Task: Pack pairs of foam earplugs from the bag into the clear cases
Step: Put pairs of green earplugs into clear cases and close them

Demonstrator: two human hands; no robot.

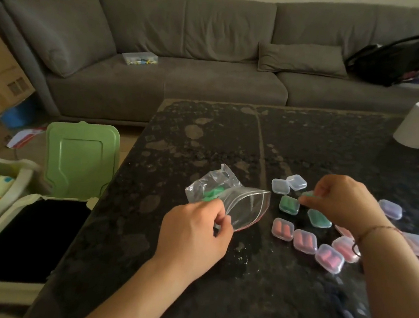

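fingers of the left hand (pixel 194 229) pinch the near lip of the clear zip-top plastic bag (pixel 235 201), likely to keep its mouth gaping toward the cases; green foam earplugs (pixel 212 193) sit at its far end. the right hand (pixel 343 202) pinches green earplugs (pixel 309 195) over the small clear plastic cases (pixel 289 185), two empty, the others holding green or pink pairs. the dark speckled stone table (pixel 304 146) lies bare beyond; its left edge runs near the bag.
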